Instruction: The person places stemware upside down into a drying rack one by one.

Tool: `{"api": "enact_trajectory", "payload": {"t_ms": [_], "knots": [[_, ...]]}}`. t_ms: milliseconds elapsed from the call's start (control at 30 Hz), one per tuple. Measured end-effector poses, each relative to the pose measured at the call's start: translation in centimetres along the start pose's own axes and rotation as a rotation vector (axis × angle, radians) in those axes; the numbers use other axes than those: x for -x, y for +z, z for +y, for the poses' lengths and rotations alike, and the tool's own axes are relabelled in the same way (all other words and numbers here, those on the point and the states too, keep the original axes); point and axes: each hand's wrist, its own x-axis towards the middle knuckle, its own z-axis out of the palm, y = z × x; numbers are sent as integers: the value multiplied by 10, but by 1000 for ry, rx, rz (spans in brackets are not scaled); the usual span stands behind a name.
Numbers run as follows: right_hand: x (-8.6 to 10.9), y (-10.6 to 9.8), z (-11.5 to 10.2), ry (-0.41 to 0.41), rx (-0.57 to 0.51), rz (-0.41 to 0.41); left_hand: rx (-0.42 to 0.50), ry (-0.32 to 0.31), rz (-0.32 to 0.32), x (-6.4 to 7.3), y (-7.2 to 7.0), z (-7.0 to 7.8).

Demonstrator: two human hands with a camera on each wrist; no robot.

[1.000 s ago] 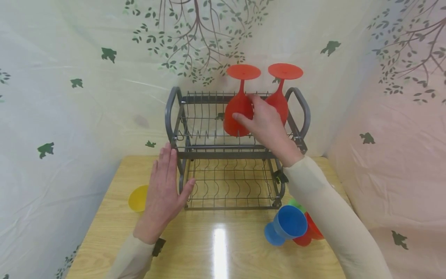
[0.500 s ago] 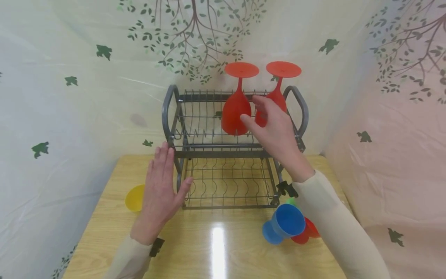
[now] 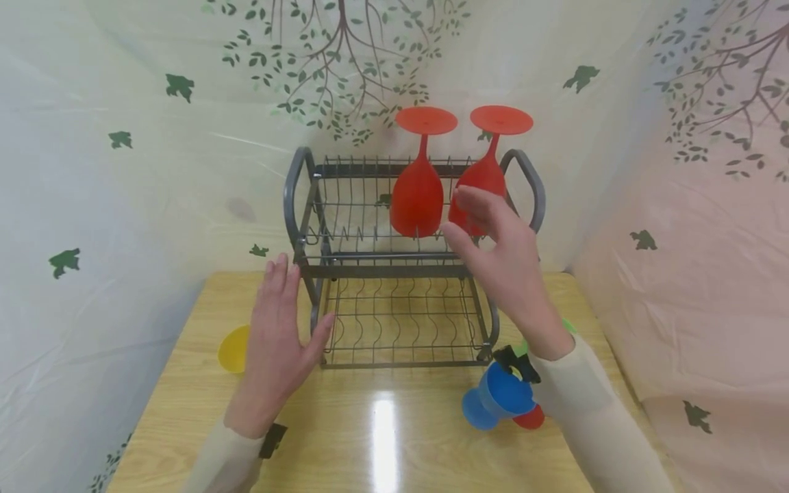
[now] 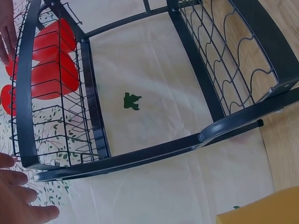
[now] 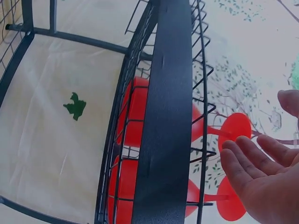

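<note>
Two red plastic wine goblets stand upside down on the upper tier of a dark two-tier dish rack (image 3: pixel 394 272), feet up. The left goblet (image 3: pixel 417 198) is fully visible; the right goblet (image 3: pixel 487 174) is partly covered by my right hand (image 3: pixel 508 263). That hand holds nothing, its fingers loosely bent in front of the right goblet's bowl. My left hand (image 3: pixel 277 342), fingers straight, is beside the rack's left front corner. In the left wrist view its fingertips (image 4: pixel 16 179) show near the rack's side rail.
A yellow cup (image 3: pixel 234 349) sits left of the rack, partly behind my left hand. At the right front a blue goblet (image 3: pixel 502 394) lies tilted against a red one (image 3: pixel 530 416), with green pieces behind my right wrist. A printed cloth hangs behind the wooden table (image 3: pixel 333 438).
My right hand has come away from the left goblet and drawn back toward the right and down. My left hand has shifted slightly left, off the rack's corner. Both goblets stay in place.
</note>
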Motion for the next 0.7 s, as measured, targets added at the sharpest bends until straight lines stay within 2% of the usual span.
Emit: {"api": "enact_trajectory", "payload": {"t_ms": [300, 533, 700], "knots": [[23, 2, -2, -36, -58, 54, 14, 84, 116, 6, -6, -2], [40, 6, -2, -31, -106, 69, 26, 113, 161, 9, -12, -3], [52, 11, -3, 2, -167, 91, 15, 123, 181, 11, -17, -5]]}}
